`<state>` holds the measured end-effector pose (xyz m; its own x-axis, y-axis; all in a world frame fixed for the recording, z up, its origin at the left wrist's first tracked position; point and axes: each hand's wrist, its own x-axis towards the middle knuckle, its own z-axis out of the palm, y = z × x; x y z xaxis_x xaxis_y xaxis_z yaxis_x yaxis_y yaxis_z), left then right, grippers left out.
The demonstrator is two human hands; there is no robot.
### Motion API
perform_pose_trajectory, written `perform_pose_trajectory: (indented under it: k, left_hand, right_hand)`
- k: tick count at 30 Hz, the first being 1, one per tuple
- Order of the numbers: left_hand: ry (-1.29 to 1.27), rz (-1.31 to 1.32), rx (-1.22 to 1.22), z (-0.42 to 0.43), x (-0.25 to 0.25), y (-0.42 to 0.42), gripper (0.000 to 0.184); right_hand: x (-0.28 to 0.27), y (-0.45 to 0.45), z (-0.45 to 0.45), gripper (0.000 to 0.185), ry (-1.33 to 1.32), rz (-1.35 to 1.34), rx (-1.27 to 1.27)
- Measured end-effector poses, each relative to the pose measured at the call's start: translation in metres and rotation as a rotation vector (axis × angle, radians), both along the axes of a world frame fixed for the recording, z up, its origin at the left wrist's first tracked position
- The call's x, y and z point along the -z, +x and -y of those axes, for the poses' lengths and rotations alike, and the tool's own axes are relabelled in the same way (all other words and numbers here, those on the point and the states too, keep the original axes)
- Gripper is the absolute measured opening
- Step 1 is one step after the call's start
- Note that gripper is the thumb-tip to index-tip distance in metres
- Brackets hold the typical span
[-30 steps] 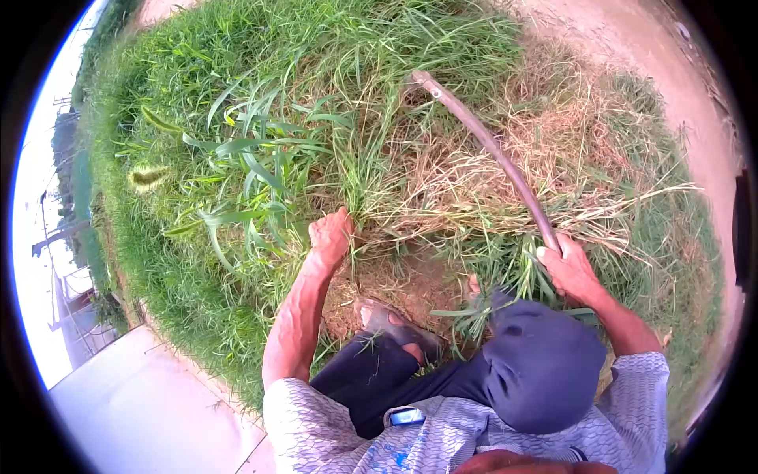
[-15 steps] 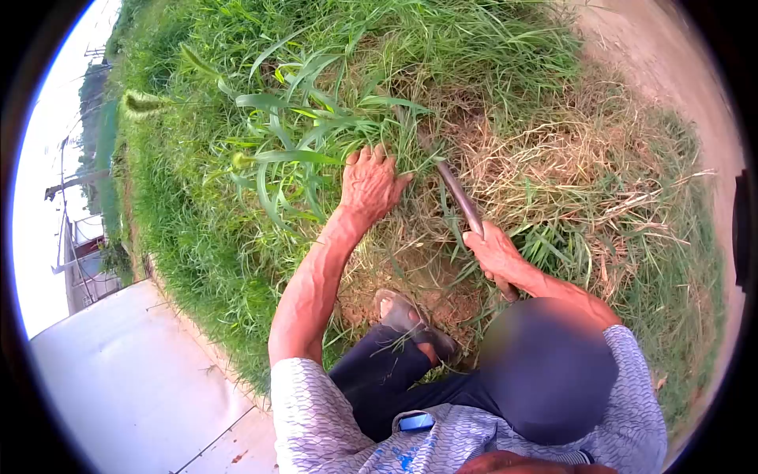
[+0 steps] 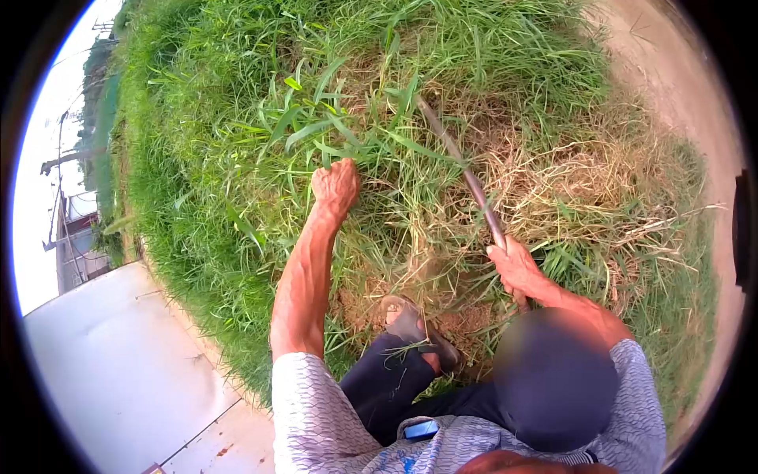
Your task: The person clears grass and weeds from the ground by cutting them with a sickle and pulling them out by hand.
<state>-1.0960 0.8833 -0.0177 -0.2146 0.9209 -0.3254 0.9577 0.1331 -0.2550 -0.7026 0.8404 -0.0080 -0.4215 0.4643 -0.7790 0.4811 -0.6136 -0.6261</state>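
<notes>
Grassy bank beside a dirt path (image 3: 651, 71); person bent low over it. Left hand (image 3: 335, 188) is folded into a fist, fingers curled together, just on the near side of a clump of broad-bladed grass (image 3: 312, 130); cannot tell whether stems are caught inside the palm. Right hand (image 3: 517, 268), lower and to the right, has its fingers clamped around a brown tool shaft (image 3: 474, 186) close to the near end. Shaft slants from there to the far left, its far tip running in among green blades (tool head, if any, hidden by them). To the right of the shaft lies a mat of straw-coloured dry grass (image 3: 576, 186). Bare soil nearer the body, with one sandal (image 3: 417, 328) on it, toes showing. Dark trousers, patterned shirt (image 3: 324, 407), a blue object (image 3: 421, 430) at its pocket. Pale slab (image 3: 126, 355) at near left.
</notes>
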Motion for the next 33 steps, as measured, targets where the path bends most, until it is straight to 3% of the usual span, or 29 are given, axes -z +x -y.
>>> perform_pose_trajectory:
  k: [2, 4, 6, 8, 9, 10, 11, 13, 14, 15, 16, 18, 19, 21, 22, 24, 25, 26, 27, 28, 29, 30, 32, 33]
  left_hand:
    - [0.021, 0.013, -0.008, 0.004, -0.002, 0.002, 0.018]
    - [0.370, 0.134, 0.201, 0.020, 0.013, -0.001, 0.017]
    - [0.268, 0.091, 0.238, 0.023, 0.018, -0.008, 0.010]
    - [0.447, -0.017, 0.445, 0.031, 0.006, -0.012, 0.008]
    - [0.336, -0.003, 0.279, 0.030, -0.008, -0.009, 0.009]
    - [0.048, 0.070, 0.030, 0.018, -0.023, -0.002, 0.012]
    - [0.196, 0.184, 0.146, 0.028, 0.006, -0.028, 0.014]
    - [0.411, 0.290, 0.272, 0.047, 0.047, -0.041, 0.017]
    - [0.476, 0.267, 0.293, 0.055, 0.048, -0.031, 0.018]
    - [0.247, 0.316, 0.086, 0.057, 0.021, -0.005, 0.016]
    - [0.110, 0.166, -0.053, 0.054, 0.021, 0.006, 0.020]
    - [0.114, 0.097, -0.019, 0.056, 0.022, 0.004, 0.024]
    - [0.226, 0.137, 0.058, 0.062, 0.029, -0.009, 0.025]
    - [0.333, 0.188, 0.188, 0.063, 0.020, -0.014, 0.028]
    - [0.330, 0.185, 0.177, 0.060, 0.015, -0.015, 0.028]
    - [0.166, 0.292, 0.064, 0.058, 0.012, -0.018, 0.028]
    - [0.250, 0.262, 0.111, 0.059, 0.012, -0.016, 0.026]
    - [0.264, 0.261, 0.106, 0.048, 0.007, -0.014, 0.026]
    - [0.121, 0.180, 0.037, 0.047, -0.004, -0.008, 0.017]
    - [-0.030, 0.102, -0.032, 0.052, -0.012, -0.005, 0.011]
    - [0.291, 0.115, 0.155, 0.072, -0.018, 0.000, 0.009]
    - [0.288, 0.113, 0.151, 0.089, -0.008, -0.003, 0.009]
    - [0.289, 0.389, 0.104, 0.125, 0.023, -0.011, 0.012]
    - [0.027, 0.365, 0.048, 0.125, 0.009, 0.001, 0.012]
  right_hand:
    - [0.000, -0.005, -0.006, 0.033, -0.014, 0.102, -0.024]
    - [-0.010, -0.022, -0.012, 0.034, 0.028, 0.125, -0.017]
    - [0.002, -0.022, -0.007, 0.033, 0.096, 0.062, -0.035]
    - [0.025, 0.025, 0.021, 0.029, 0.311, 0.142, -0.113]
    - [0.034, 0.054, 0.040, 0.027, 0.451, 0.227, -0.135]
    - [0.025, 0.100, 0.056, 0.030, 0.407, 0.287, -0.271]
    - [0.023, 0.151, 0.074, 0.035, 0.216, 0.348, -0.230]
    - [-0.003, 0.186, 0.086, 0.037, 0.174, 0.348, -0.228]
    - [-0.010, 0.180, 0.080, 0.037, 0.165, 0.339, -0.220]
    - [-0.013, 0.166, 0.070, 0.037, 0.192, 0.315, -0.198]
    - [-0.012, 0.150, 0.061, 0.036, 0.218, 0.284, -0.190]
    - [0.005, 0.103, 0.046, 0.035, 0.307, 0.137, 0.003]
    - [-0.010, 0.066, 0.027, 0.034, 0.136, 0.129, 0.129]
    - [-0.002, 0.015, -0.001, 0.031, 0.289, 0.106, 0.154]
    - [-0.011, -0.006, -0.019, 0.029, 0.268, 0.098, 0.126]
    - [0.047, 0.005, 0.002, 0.027, 0.458, -0.089, -0.119]
    - [0.078, 0.015, 0.020, 0.026, 0.539, -0.148, -0.213]
    - [0.042, 0.019, 0.019, 0.026, 0.265, -0.038, -0.147]
    - [0.001, 0.021, 0.017, 0.025, 0.009, 0.091, -0.063]
    - [0.005, 0.037, 0.024, 0.027, 0.045, 0.206, -0.087]
    - [0.004, 0.058, 0.031, 0.029, -0.145, 0.085, 0.016]
    - [-0.003, 0.066, 0.030, 0.029, -0.180, 0.132, 0.011]
    - [-0.013, 0.058, 0.021, 0.028, -0.130, 0.142, 0.020]
    - [-0.010, 0.045, 0.014, 0.027, -0.094, 0.114, 0.064]
